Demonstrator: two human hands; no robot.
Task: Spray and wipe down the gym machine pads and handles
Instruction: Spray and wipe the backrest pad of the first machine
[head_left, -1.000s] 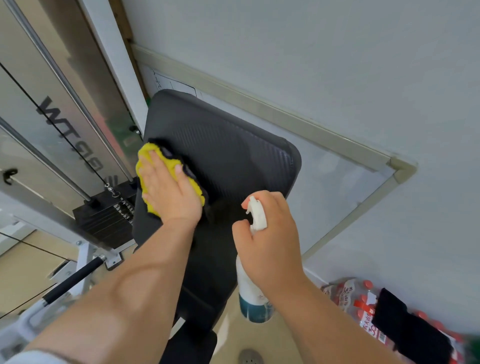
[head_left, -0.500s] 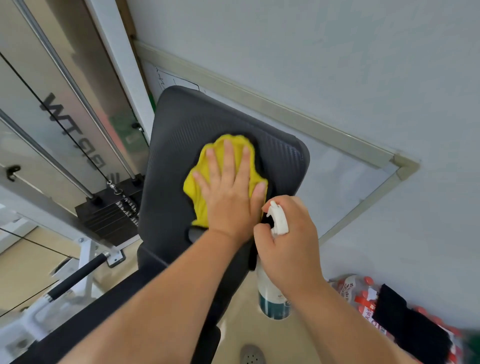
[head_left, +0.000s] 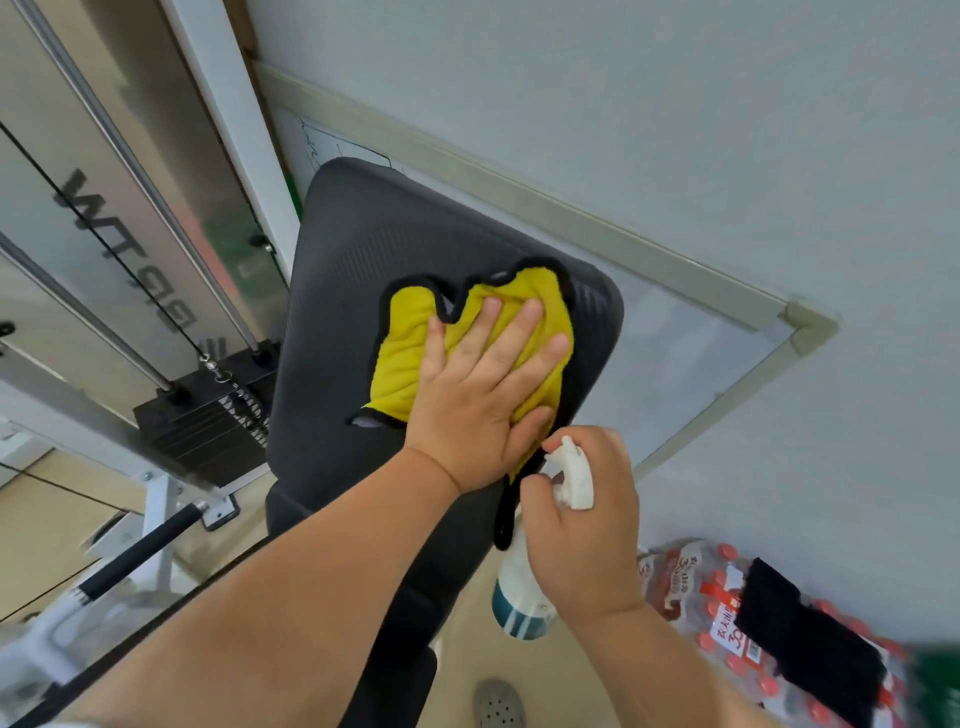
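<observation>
Head view: left hand (head_left: 478, 410), fingers (head_left: 522, 335) spread, presses one cloth (head_left: 405, 353); right hand (head_left: 592, 540) curls round one bottle (head_left: 519, 592).

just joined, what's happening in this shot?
A person is wiping down a gym machine. The left hand lies flat, fingers spread, pressing a yellow microfibre cloth with black trim against the upper right part of the black padded backrest. The right hand grips a white spray bottle with a teal base just off the pad's right edge, not spraying that I can see. The black weight stack stands to the left.
</observation>
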